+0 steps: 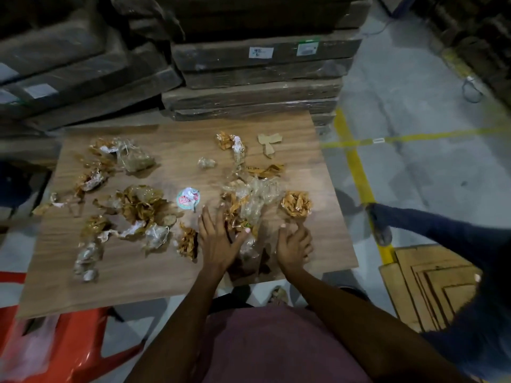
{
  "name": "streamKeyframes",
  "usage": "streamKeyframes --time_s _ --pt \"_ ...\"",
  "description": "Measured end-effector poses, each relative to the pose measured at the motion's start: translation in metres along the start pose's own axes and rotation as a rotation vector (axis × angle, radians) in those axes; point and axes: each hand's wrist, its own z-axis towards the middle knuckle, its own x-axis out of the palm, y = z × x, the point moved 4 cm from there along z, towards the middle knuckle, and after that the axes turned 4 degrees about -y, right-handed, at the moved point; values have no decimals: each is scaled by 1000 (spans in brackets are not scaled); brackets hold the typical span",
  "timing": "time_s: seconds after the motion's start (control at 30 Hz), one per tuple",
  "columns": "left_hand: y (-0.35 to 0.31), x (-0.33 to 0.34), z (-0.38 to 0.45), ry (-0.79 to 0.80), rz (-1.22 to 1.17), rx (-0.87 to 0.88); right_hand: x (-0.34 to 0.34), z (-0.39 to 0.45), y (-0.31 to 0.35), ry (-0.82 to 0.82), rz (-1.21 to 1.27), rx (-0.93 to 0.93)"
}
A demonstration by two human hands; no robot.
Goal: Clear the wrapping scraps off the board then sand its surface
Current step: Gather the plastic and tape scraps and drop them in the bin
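Scraps risk scattering onto the floor if the spread left hand and loosely curled right hand sweep the clear film off the board carelessly.

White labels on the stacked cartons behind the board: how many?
4. Two sit side by side on the middle stack, a white label and a green-edged label; two on the left stack. Others may be hidden.

floor: grey concrete, yellow lines | behind: stacked wrapped cartons | left: red plastic stool | light: dim
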Motion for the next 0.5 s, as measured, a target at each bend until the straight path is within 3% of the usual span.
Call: streamKeyframes --time_s 0.23,0.37,0.5 --pt "12 11 26 54 -20 -15 44 -36 53 247 373 -95" --pt "13 0 42 50 -175 22 50 -39 77 209 640 -60" --pt "24 -16 68 36 -305 69 37 -29 77 -8 704 -32"
